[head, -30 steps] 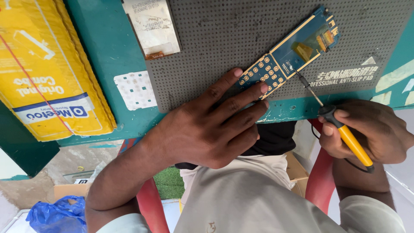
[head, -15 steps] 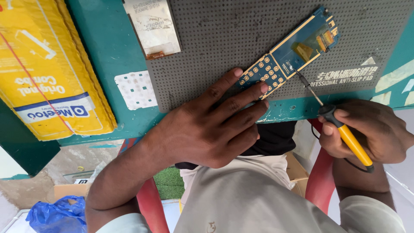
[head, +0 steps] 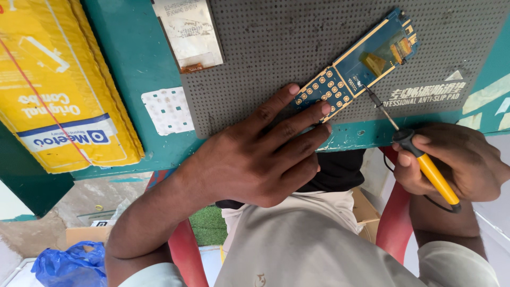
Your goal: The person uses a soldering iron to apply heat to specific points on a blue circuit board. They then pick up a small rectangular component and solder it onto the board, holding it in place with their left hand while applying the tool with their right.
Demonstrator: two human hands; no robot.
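**Static hold: iron tip on board, nothing has moved**

Landmark: grey perforated anti-slip mat [head: 276,58] on the teal worktop [head: 125,69].

Change vs. the two earlier frames: none I can see. Both hands, board and iron sit where they were. My read: contact is being held at one spot, not repositioned.

Left to right:
- Yellow padded packet [head: 56,85], well left of the mat, lying on the worktop.
- White dotted keypad sheet [head: 167,109], just off the mat's left edge.
- Pale flat display panel with ribbon tail [head: 188,34], across the mat's top-left corner.
- Left hand [head: 249,159], fingers spread flat, fingertips pressing the near end of the board at the mat's lower edge.
- Blue phone circuit board with gold keypad pads [head: 356,66], lying diagonally on the mat's right half.
- Yellow-handled soldering iron [head: 425,167], tip touching the board's lower edge mid-length.
- Right hand [head: 457,162], below the mat's lower-right corner, closed round the iron in a pen grip.

Obstructions: left fingers cover the board's near end. Iron cable hangs below the worktop edge by a red chair frame [head: 393,223].
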